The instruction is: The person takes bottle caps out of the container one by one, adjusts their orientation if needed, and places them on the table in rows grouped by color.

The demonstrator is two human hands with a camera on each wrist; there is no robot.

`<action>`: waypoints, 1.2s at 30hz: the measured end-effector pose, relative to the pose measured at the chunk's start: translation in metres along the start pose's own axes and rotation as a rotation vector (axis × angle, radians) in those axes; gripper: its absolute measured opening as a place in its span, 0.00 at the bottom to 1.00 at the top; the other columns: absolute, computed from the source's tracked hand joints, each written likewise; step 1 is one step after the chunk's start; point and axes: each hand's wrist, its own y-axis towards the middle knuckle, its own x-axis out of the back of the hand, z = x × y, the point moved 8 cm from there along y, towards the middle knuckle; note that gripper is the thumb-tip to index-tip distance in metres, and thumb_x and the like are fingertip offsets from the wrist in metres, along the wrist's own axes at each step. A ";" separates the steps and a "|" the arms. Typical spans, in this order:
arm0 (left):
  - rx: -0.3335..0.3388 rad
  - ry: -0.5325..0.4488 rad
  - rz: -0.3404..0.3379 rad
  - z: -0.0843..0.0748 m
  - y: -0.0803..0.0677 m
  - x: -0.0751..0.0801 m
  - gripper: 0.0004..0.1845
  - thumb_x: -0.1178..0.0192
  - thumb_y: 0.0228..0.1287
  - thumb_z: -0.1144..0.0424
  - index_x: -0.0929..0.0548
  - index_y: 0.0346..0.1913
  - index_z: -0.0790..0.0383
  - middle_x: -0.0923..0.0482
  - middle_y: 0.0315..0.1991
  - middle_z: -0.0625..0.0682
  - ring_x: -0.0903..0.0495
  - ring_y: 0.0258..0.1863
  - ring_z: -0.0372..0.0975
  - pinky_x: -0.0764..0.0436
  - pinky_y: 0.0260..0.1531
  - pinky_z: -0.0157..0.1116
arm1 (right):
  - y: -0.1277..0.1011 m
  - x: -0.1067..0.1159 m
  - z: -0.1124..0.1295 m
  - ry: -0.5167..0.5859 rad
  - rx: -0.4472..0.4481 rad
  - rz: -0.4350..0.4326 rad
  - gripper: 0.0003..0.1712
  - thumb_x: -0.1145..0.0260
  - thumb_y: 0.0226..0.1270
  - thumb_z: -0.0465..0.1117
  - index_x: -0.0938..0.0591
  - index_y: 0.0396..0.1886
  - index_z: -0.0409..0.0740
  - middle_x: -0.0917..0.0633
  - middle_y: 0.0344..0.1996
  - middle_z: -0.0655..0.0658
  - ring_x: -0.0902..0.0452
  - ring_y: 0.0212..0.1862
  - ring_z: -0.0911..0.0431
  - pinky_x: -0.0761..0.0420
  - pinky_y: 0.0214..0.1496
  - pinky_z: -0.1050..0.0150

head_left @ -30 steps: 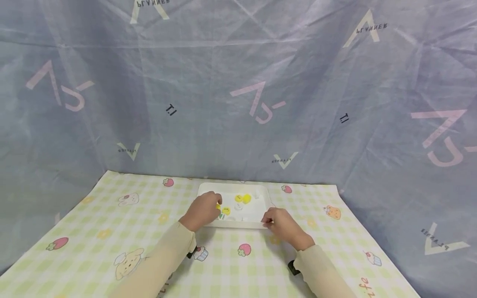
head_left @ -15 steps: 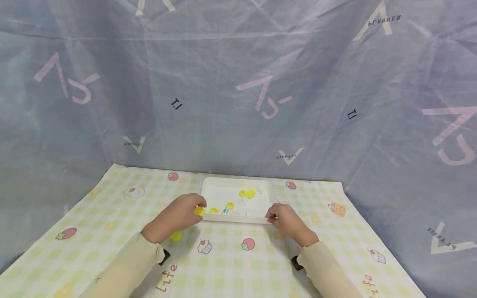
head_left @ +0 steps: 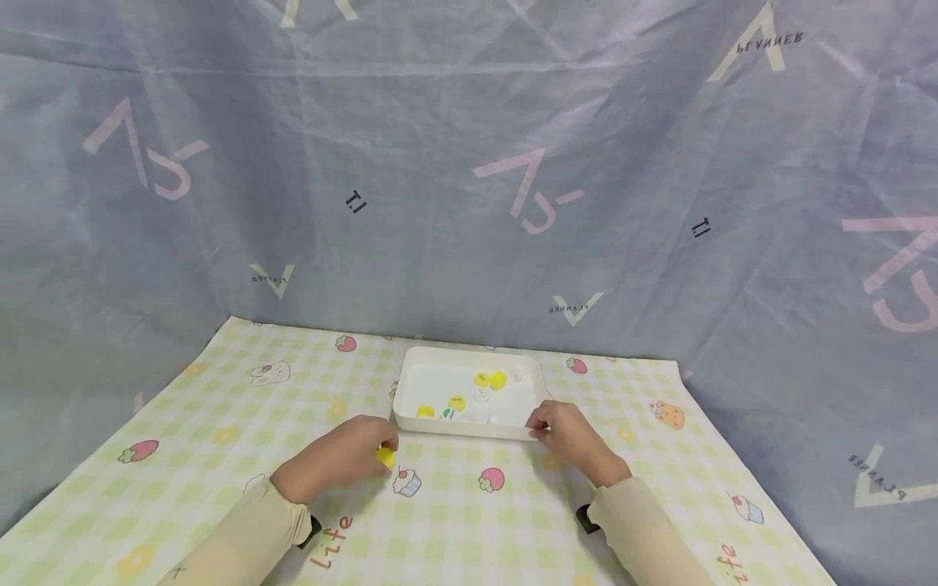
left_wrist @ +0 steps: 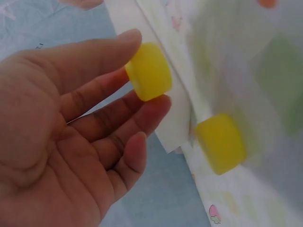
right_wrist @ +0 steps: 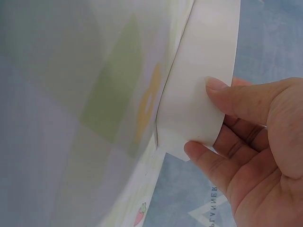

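Just off the near left corner of the shallow white rectangular tray (head_left: 472, 428), on the person's side, the left hand (head_left: 340, 456) has a narrow grip, pinching a small round yellow cap (left_wrist: 150, 71) between thumb and fingertips. That cap is outside the tray; a second round yellow cap (left_wrist: 221, 144) shows apart from the fingers in the left wrist view and appears to rest on the desk's checked cloth (head_left: 454, 533). It cannot be made out in the head view. As I judge it, this gap between held cap and loose cap matters most, with the left hand nearer to both. The tray's long axis runs along the desk's far edge; at its near right corner the right hand (head_left: 572, 435) grips the wall, well apart from either.
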 end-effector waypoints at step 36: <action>0.076 0.007 0.019 0.011 0.001 -0.018 0.14 0.28 0.55 0.68 0.14 0.45 0.64 0.23 0.36 0.45 0.30 0.34 0.38 0.26 0.39 0.41 | 0.001 -0.001 -0.002 0.009 -0.012 -0.002 0.08 0.27 0.57 0.27 0.12 0.29 0.44 0.17 0.28 0.53 0.21 0.33 0.61 0.19 0.37 0.66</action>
